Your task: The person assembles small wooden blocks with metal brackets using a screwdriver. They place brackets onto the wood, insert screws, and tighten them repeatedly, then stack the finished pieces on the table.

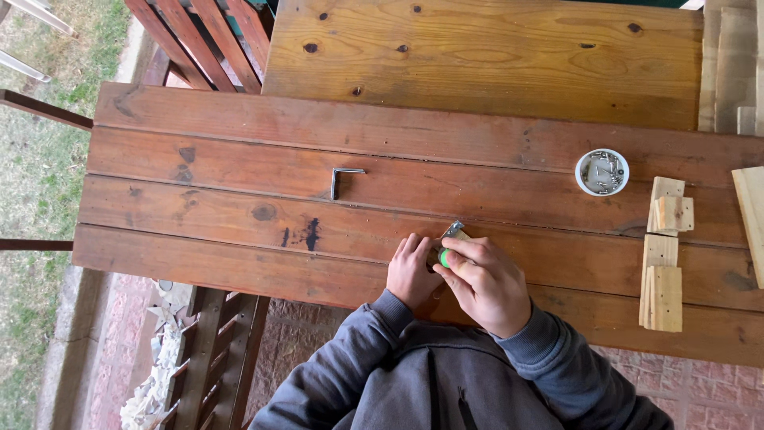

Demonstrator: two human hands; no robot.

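A long plank table [239, 183] of dark, knotty wood fills the view. At its near edge the right hand [487, 280] curls its fingers around a small green-tipped tool [444, 256]; its grey metal end points up and away toward the table's far side. The left hand [411, 269] rests beside it, fingers closed against the tool. Pale wooden blocks [662, 275], a round white cup of screws [602, 172] and a bent hex key [342, 179] lie well apart.
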